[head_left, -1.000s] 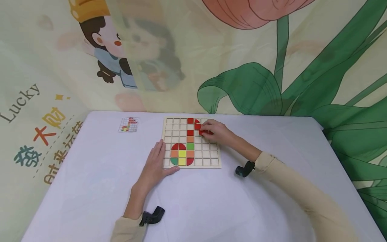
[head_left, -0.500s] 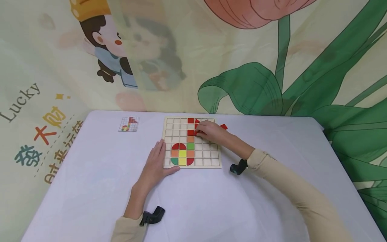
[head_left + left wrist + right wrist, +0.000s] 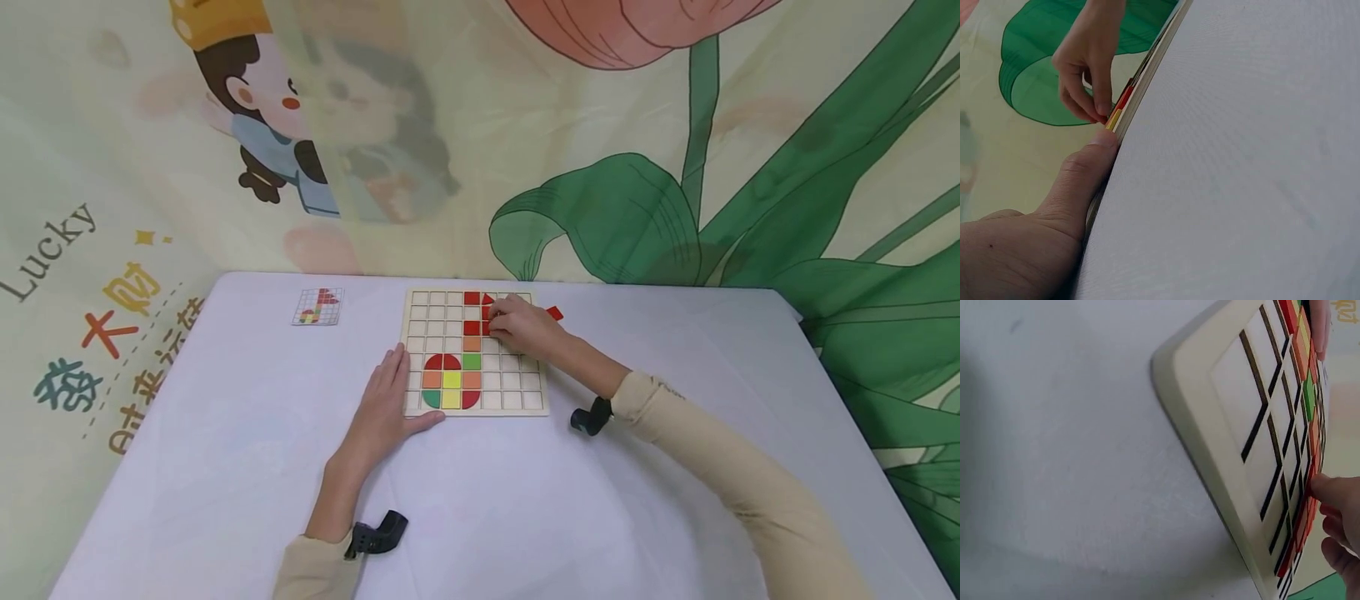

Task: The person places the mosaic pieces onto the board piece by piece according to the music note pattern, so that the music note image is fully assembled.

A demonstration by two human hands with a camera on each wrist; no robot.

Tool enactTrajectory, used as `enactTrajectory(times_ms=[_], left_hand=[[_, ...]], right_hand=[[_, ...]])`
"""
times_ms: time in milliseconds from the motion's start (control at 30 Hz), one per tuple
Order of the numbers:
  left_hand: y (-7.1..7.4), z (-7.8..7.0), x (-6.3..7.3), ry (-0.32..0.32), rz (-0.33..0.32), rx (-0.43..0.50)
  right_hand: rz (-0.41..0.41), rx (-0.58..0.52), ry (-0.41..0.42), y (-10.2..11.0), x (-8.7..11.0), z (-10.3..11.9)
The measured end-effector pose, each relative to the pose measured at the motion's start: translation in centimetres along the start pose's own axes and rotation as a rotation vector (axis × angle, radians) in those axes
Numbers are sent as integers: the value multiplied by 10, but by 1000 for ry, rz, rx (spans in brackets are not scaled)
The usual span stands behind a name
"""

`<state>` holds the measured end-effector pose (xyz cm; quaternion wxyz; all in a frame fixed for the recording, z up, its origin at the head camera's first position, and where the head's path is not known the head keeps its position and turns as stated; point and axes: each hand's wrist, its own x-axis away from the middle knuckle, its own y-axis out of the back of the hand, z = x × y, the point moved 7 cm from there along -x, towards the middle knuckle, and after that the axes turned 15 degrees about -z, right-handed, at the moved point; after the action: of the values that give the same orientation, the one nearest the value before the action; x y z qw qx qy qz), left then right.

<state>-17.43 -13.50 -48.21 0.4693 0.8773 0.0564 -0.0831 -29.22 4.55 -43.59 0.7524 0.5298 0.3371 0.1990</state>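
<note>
A wooden grid board [image 3: 513,402] lies on the white table, with red, orange, yellow and green flat tiles in some of its cells. My left hand [image 3: 378,406] rests along its left edge, fingers extended and thumb [image 3: 1079,178] against the near edge. Over the upper part of the board, my right hand [image 3: 528,323] pinches at a red tile [image 3: 1307,495] between thumb and fingertips. That tile is mostly hidden by the fingers in the head view. Left of it sit a red square [image 3: 471,328] and an orange square [image 3: 471,343].
A small printed pattern card [image 3: 317,307] lies at the back left of the table. Just off the board's upper right edge is a loose red tile [image 3: 554,313]. A patterned cloth backdrop [image 3: 420,242] stands behind the table [image 3: 480,500].
My right hand has shifted slightly left over the board, and the loose red tile beyond the right edge has come into view. My left hand stays put.
</note>
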Motion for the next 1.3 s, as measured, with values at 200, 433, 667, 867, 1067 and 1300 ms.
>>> enactTrajectory(times_ms=[200, 433, 667, 867, 1067, 1300], left_hand=[[1, -1, 1, -2, -2, 4], [1, -1, 1, 0, -4, 3], [1, -2, 1, -7, -10, 3], [-2, -2, 1, 0, 4, 14], [-3, -1, 2, 2, 6, 10], [0, -1, 1, -1, -7, 14]], right_hand=[[-10, -23, -88, 11, 10, -17], [-30, -2, -209, 27, 26, -67], [94, -31, -253, 24, 41, -96], [-5, 55, -196, 28, 40, -100], [-76, 34, -175, 40, 17, -78], [12, -44, 10, 31, -28, -19]])
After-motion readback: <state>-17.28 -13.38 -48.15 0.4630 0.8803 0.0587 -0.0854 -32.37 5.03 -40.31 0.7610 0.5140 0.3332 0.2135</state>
